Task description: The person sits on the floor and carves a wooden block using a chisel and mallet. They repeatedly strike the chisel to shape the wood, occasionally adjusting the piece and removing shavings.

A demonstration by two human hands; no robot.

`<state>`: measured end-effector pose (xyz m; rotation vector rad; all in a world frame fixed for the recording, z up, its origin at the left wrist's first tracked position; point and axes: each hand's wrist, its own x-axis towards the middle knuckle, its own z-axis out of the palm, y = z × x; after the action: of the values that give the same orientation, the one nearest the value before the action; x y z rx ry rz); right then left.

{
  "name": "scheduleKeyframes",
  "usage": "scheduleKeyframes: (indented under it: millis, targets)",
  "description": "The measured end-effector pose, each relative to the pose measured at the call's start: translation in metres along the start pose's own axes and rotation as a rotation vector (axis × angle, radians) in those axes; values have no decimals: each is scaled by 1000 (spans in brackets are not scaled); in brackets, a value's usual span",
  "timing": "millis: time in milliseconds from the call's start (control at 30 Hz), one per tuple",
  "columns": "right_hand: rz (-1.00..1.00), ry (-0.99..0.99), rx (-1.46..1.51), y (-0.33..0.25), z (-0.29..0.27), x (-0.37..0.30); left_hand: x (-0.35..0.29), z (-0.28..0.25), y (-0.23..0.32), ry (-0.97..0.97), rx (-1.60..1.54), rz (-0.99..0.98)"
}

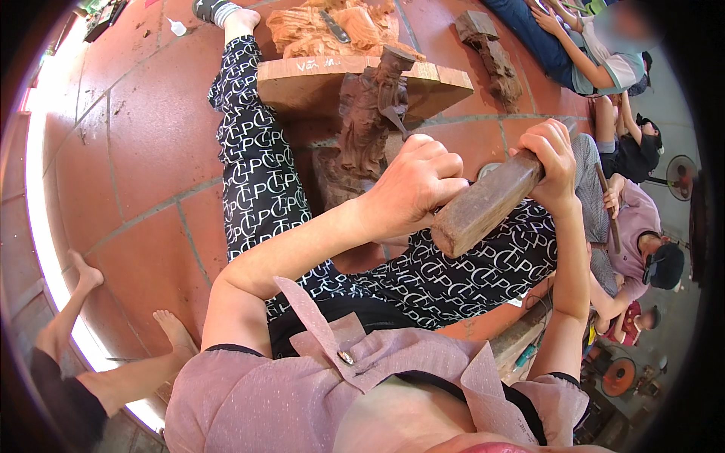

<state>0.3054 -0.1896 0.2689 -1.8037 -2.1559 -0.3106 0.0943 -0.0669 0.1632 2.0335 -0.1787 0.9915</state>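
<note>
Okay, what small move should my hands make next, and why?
Probably a light tap of the mallet on the back end of the chisel: your left hand holds the chisel with its blade toward the dark carving, and your right hand grips the mallet close by. I can't tell whether the edge touches the wood.

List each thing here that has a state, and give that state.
Left hand: closed on thin-bladed tool
Thin-bladed tool: held, blade bare
Right hand: closed on wooden block
Wooden block: held off the floor, tilted
Dark figure: carved
Orange carving: carved, loose tool lying on it
Orange fan: spinning or still, unclear
</note>
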Motion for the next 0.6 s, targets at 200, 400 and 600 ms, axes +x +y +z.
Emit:
scheduleKeyframes:
  millis: [200,400,600]
  targets:
    - [-15,12,-6,-3,0,5,-7,-2,-7,-10,104,-37]
    - [-7,-15,2,-2,3,4,-11,0,-9,0,121,-57]
    - [-13,-16,-7,-1,3,2,-10,-2,-8,8,104,-74]
